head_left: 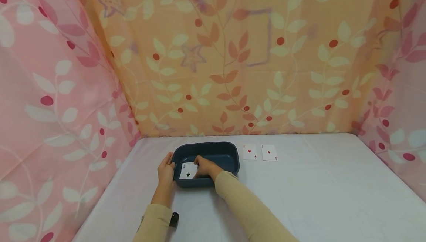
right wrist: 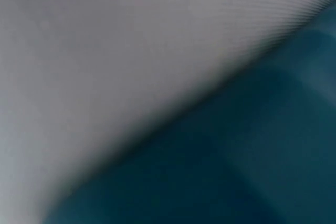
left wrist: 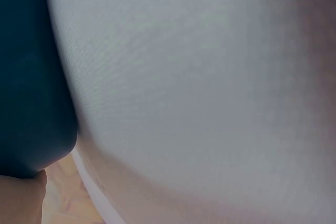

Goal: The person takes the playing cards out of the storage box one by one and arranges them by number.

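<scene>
A dark blue rectangular plastic tub (head_left: 227, 160) stands on the white-covered table. At its left end my left hand (head_left: 165, 173) holds the wall, with the thumb at the rim and the fingers along the outside. In the left wrist view, part of a finger (left wrist: 21, 198) touches the tub's corner. My right hand (head_left: 207, 168) reaches inside and grips the right edge of a white playing card (head_left: 188, 170) with a black club mark. The right wrist view has only the tub wall (right wrist: 210, 166) and blurred white cloth; the right hand is out of that picture.
Right of the tub, an ace of hearts (head_left: 249, 152) and an ace of diamonds (head_left: 269, 153) lie face up, side by side. A small black object (head_left: 174, 219) sits against the left sleeve. Patterned cloth (head_left: 233, 68) hangs behind the table and on both sides.
</scene>
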`<state>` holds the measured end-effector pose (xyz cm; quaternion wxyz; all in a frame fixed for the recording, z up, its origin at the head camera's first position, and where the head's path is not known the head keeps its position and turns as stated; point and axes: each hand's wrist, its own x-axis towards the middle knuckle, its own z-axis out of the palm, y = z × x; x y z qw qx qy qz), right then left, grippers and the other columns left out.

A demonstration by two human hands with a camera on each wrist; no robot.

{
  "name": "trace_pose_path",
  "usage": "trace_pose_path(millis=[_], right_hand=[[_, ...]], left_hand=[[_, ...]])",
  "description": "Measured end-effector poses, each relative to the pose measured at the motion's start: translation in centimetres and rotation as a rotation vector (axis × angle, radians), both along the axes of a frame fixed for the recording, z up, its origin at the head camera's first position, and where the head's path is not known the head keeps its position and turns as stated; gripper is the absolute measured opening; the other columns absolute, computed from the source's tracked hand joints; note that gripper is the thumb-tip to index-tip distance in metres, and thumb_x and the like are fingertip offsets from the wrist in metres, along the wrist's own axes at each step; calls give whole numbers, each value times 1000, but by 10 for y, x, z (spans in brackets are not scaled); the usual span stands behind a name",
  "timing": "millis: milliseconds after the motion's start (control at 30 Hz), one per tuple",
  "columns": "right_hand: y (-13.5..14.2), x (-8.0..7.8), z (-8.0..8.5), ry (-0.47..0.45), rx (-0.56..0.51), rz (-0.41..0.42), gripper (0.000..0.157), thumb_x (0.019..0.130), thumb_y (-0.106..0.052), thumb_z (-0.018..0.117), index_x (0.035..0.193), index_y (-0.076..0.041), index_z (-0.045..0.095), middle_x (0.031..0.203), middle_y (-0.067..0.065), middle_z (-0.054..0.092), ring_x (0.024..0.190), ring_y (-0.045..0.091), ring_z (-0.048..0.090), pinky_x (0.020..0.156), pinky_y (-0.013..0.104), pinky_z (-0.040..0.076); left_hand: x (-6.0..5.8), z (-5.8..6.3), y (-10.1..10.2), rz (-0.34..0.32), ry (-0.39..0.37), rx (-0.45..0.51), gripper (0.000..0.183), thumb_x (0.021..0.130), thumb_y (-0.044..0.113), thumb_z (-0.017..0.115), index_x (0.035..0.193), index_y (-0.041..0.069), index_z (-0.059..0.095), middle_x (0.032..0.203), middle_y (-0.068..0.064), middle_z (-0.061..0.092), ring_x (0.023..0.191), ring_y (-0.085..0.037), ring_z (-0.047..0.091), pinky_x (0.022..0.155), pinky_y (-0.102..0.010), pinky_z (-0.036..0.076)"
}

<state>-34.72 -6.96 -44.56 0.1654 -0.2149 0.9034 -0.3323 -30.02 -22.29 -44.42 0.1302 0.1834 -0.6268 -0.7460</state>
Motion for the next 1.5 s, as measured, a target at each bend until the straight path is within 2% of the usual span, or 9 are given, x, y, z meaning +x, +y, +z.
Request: trace_pose_path(millis=[167,300,433,533,600,733,900,1100,1500], right_hand=[[1,-1,-1,5,-60,-12,49,74,-14,85,109,-10,51,92,5,59,79,19,52,78,35,46],[0,-3,-3,-12,-205,15,47,75,-2,81,109,-3,50,74,1,53,64,13,49,63,26,43],[1,-5,-4,-38,-357,25,43,75,9,75,111,3,52,67,1,49,59,11,45,55,22,40],[2,-5,-3,-46,-407,20,42,77,11,73,114,4,54,68,1,51,59,12,47,56,22,42],[2,-5,-3,-56,-438,24,43,79,12,71,118,4,55,69,2,55,60,14,52,58,24,48],[3,-4,-3,-69,-535,12,45,81,12,69,123,5,56,73,6,62,62,18,61,60,32,55],[8,-4,-1,-81,-603,-50,46,83,11,67,127,3,57,74,4,59,61,15,58,57,32,54],[24,-1,6,-140,-660,-68,50,84,11,65,132,5,53,76,6,58,62,15,59,63,35,58],[58,2,19,-135,-644,-96,56,86,9,64,139,6,46,81,9,63,64,17,62,66,37,59]], left_hand=[[0,-1,0,-12,36,24,53,99,-11,30,151,-2,27,155,-15,30,143,-27,25,116,-39,19],[1,-1,0,-14,51,28,52,99,-11,30,151,-3,26,155,-16,29,143,-27,24,116,-38,20],[0,0,1,-14,44,31,52,99,-10,31,151,-2,26,155,-15,28,144,-26,24,116,-38,20],[-1,1,1,-26,36,34,53,100,-9,31,152,0,25,156,-13,28,144,-25,23,116,-38,19],[-1,1,2,-25,27,31,53,100,-9,31,152,0,26,156,-13,28,144,-24,23,117,-38,18],[-1,0,1,-20,12,15,53,100,-9,31,152,1,26,156,-12,28,145,-24,21,117,-38,18],[-1,-2,-1,-16,14,-6,53,100,-10,30,152,0,25,156,-13,28,144,-24,22,116,-38,19],[-3,-1,-2,-22,35,-13,54,98,-12,29,151,-2,24,156,-14,27,145,-24,21,117,-38,18],[0,1,-2,-24,35,-18,54,98,-12,29,151,-3,24,155,-15,27,144,-25,22,117,-37,18]])
